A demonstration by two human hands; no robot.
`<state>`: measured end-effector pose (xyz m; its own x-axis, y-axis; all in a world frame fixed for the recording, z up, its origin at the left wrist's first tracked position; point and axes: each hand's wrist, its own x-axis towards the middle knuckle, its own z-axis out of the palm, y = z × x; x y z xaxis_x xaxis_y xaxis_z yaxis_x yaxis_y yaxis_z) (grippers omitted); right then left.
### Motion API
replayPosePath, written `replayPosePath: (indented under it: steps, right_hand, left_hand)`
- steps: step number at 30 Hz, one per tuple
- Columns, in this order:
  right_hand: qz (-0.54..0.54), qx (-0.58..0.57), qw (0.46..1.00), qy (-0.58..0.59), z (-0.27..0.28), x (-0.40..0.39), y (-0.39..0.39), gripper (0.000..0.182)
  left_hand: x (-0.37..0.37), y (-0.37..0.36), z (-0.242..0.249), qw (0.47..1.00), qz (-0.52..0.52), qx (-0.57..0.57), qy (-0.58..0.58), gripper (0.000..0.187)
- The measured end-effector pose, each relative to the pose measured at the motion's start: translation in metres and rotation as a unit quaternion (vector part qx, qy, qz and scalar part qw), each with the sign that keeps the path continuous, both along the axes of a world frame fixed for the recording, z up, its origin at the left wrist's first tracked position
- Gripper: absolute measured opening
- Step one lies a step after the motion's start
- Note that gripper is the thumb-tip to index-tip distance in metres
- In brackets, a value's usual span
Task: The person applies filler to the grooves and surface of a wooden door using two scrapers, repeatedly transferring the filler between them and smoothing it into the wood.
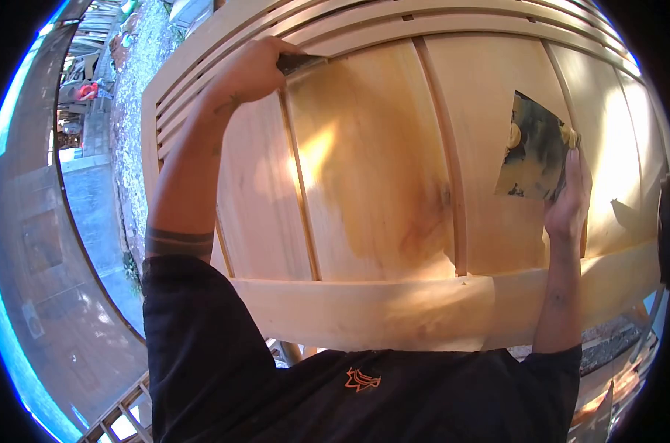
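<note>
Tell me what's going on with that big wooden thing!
Someone is working on the big wooden piece, which has panels and slats. The left hand holds a dark flat blade near the top of one panel, where a darker yellowish patch shows. The right hand holds a smeared plate with yellow dabs on it.

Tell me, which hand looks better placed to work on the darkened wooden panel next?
Probably the left hand: it holds a dark, flat blade at the top edge of the darkened panel. The right hand holds a smeared plate off to the side, over the neighboring panel.
</note>
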<state>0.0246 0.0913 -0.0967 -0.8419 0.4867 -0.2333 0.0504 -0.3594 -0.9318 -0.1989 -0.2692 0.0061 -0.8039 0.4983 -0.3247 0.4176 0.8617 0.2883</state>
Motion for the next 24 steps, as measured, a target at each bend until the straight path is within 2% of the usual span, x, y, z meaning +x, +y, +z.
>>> replayPosePath:
  steps: [1, 4, 6, 8, 9, 10, 11, 13, 15, 17, 21, 24]
  right_hand:
    - [0.002, -0.014, 1.000, 0.005, 0.000, 0.000, 0.000, 0.041]
    - [-0.002, 0.181, 0.982, -0.057, -0.015, 0.004, 0.005, 0.043]
    - [0.056, 0.201, 0.978, -0.026, -0.030, 0.008, 0.001, 0.044]
    - [0.055, 0.172, 0.982, -0.047, -0.016, 0.010, -0.007, 0.043]
    - [0.026, 0.128, 0.988, -0.080, 0.000, 0.008, -0.019, 0.042]
    - [0.053, -0.022, 0.998, -0.031, -0.001, 0.007, -0.020, 0.040]
    - [0.081, -0.172, 0.981, 0.024, -0.004, 0.007, -0.022, 0.038]
    - [0.095, -0.249, 0.963, 0.028, 0.011, 0.009, -0.028, 0.034]
    - [0.134, -0.275, 0.952, 0.018, 0.016, 0.014, -0.030, 0.035]
    - [0.167, -0.297, 0.940, 0.000, 0.018, 0.017, -0.031, 0.035]
    - [0.172, -0.366, 0.914, 0.006, 0.024, 0.020, -0.031, 0.037]
    - [0.168, -0.357, 0.919, 0.013, 0.022, 0.021, -0.026, 0.037]
  left_hand:
    - [0.003, -0.001, 0.003, 1.000, 0.019, 0.012, 0.007, 0.047]
    - [0.021, 0.003, 0.030, 0.996, 0.049, 0.073, 0.001, 0.046]
    - [0.056, 0.018, 0.049, 0.983, 0.086, 0.151, 0.057, 0.042]
    - [0.096, 0.031, 0.059, 0.951, 0.140, 0.268, 0.068, 0.041]
    - [0.116, 0.034, 0.058, 0.922, 0.177, 0.341, 0.050, 0.043]
    - [0.139, 0.042, 0.055, 0.869, 0.194, 0.455, 0.011, 0.040]
    - [0.161, 0.053, 0.048, 0.803, 0.208, 0.558, -0.031, 0.037]
    - [0.194, 0.075, 0.033, 0.702, 0.195, 0.677, -0.103, 0.037]
    - [0.211, 0.094, 0.017, 0.626, 0.185, 0.742, -0.151, 0.036]
    - [0.223, 0.111, 0.007, 0.573, 0.224, 0.770, -0.168, 0.034]
    - [0.232, 0.106, -0.014, 0.604, 0.259, 0.739, -0.146, 0.032]
    - [0.239, 0.092, -0.011, 0.623, 0.256, 0.729, -0.126, 0.032]
